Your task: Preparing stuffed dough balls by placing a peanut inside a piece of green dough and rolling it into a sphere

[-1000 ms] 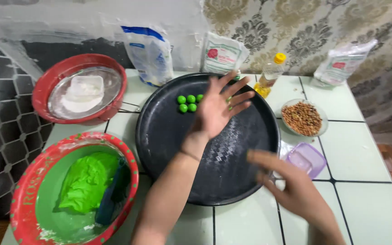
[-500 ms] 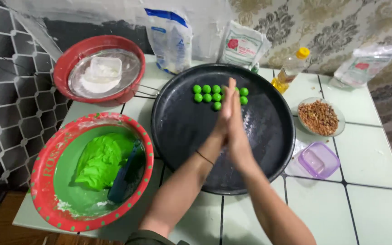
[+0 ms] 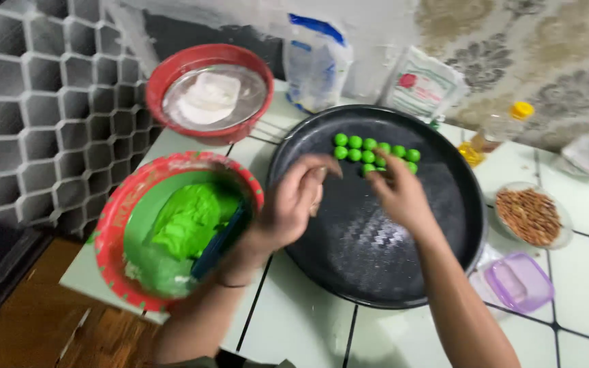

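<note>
A round black tray (image 3: 438, 204) lies on the white tiled table. Several small green dough balls (image 3: 356, 143) sit in rows at its far side. My right hand (image 3: 400, 194) reaches over the tray, its fingertips pinched on a green ball at the near edge of the rows. My left hand (image 3: 294, 201) hovers over the tray's left rim with fingers loosely curled and nothing in it. Just left of it stands a red bowl (image 3: 114, 232) holding a lump of green dough (image 3: 185, 221) and a dark blue scraper (image 3: 216, 245).
A second red bowl (image 3: 172, 71) with a white lump stands at the back left. Behind the tray are a white-and-blue bag (image 3: 315, 61), a white packet (image 3: 420, 88) and an oil bottle (image 3: 495, 129). A dish of brown nuts (image 3: 530, 215) and a purple container (image 3: 519, 281) sit on the right.
My palms, pressed together over the tray half a second ago, have parted. The right hand went forward to the green balls; the left drew back toward the green dough bowl.
</note>
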